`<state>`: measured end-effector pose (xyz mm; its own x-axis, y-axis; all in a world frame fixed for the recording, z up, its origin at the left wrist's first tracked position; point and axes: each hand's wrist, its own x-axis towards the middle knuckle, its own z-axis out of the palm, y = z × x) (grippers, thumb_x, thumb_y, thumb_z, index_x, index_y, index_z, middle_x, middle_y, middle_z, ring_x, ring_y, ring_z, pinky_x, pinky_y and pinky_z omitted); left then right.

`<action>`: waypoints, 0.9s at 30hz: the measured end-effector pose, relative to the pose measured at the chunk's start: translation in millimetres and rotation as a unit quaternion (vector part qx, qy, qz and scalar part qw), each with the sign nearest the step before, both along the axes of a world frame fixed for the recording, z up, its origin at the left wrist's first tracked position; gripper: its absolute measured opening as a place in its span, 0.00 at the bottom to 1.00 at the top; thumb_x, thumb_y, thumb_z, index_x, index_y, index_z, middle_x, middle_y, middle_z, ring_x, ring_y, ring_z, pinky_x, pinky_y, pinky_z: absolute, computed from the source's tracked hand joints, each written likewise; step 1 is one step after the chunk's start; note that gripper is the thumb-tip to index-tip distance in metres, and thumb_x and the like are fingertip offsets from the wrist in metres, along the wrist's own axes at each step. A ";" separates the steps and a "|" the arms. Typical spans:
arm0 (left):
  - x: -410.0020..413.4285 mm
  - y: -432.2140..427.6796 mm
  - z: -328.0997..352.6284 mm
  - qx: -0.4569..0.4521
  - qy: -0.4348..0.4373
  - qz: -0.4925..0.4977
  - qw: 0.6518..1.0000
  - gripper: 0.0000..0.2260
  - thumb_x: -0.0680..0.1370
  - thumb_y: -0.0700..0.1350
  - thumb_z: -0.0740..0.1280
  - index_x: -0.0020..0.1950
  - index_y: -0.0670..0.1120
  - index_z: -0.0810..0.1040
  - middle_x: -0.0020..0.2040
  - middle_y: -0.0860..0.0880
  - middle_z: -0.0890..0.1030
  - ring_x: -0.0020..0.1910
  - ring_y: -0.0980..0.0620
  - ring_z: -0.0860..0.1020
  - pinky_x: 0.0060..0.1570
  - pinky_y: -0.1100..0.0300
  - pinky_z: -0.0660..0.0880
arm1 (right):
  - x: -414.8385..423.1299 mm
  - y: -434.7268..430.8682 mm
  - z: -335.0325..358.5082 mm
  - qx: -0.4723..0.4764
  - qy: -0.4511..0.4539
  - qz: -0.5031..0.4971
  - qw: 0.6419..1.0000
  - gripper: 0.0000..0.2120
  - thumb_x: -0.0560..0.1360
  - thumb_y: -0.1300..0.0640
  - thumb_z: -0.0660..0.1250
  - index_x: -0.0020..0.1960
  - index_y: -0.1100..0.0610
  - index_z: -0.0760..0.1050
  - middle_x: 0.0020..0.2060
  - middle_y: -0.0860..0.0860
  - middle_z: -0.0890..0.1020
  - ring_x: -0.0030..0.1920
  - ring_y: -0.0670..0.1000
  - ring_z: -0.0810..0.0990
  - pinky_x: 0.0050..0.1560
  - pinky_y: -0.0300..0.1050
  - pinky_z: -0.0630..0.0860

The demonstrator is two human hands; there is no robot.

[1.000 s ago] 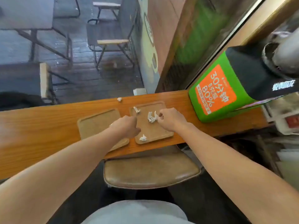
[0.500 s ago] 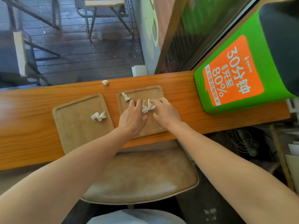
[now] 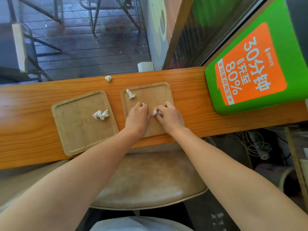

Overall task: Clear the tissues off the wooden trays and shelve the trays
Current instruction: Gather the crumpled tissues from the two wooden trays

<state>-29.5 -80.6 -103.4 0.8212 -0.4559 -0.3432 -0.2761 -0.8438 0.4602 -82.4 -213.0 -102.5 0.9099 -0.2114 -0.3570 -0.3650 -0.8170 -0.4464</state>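
Counter's right tray (image 3: 164, 92): right hand (image 3: 169, 116) pinching tissue wad (image 3: 155, 112); left hand (image 3: 137, 117) curled, seemingly clutching tissue.

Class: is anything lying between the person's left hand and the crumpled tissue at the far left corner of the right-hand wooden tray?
Nothing visible. Between the left hand and the crumpled white tissue lies only bare surface of the right-hand wooden tray.

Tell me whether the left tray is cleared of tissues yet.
Not cleared. A crumpled tissue lies on the left tray; both hands are over the right tray.
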 end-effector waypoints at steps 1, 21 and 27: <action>0.5 2.7 0.4 0.003 0.006 0.003 1.000 0.06 0.78 0.44 0.67 0.48 0.40 0.77 0.49 0.42 0.77 0.48 0.42 0.77 0.47 0.50 0.75 | -0.2 0.2 0.9 0.000 0.002 -0.002 1.000 0.06 0.77 0.56 0.65 0.49 0.57 0.78 0.47 0.54 0.74 0.44 0.55 0.75 0.38 0.49 0.75; 12.5 67.5 35.2 -0.005 0.111 0.112 0.987 0.07 0.75 0.37 0.57 0.46 0.43 0.75 0.44 0.46 0.78 0.43 0.45 0.76 0.41 0.53 0.73 | 21.2 9.5 42.0 0.089 0.142 0.012 0.986 0.12 0.72 0.65 0.50 0.39 0.55 0.70 0.40 0.54 0.77 0.39 0.56 0.75 0.34 0.48 0.70; 27.0 79.2 42.3 -0.006 0.092 0.136 0.986 0.09 0.74 0.34 0.57 0.44 0.42 0.76 0.42 0.46 0.78 0.42 0.45 0.76 0.42 0.51 0.76 | 42.0 22.7 46.5 0.090 0.117 0.042 0.988 0.12 0.75 0.56 0.54 0.37 0.57 0.71 0.35 0.53 0.78 0.36 0.54 0.75 0.35 0.51 0.74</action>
<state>-2.5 -1.4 -61.0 0.8379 -0.2320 -0.4940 0.0490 -0.8695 0.4915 -40.4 -190.3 -56.0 0.8092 -0.0531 -0.5851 -0.4107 -0.7632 -0.4988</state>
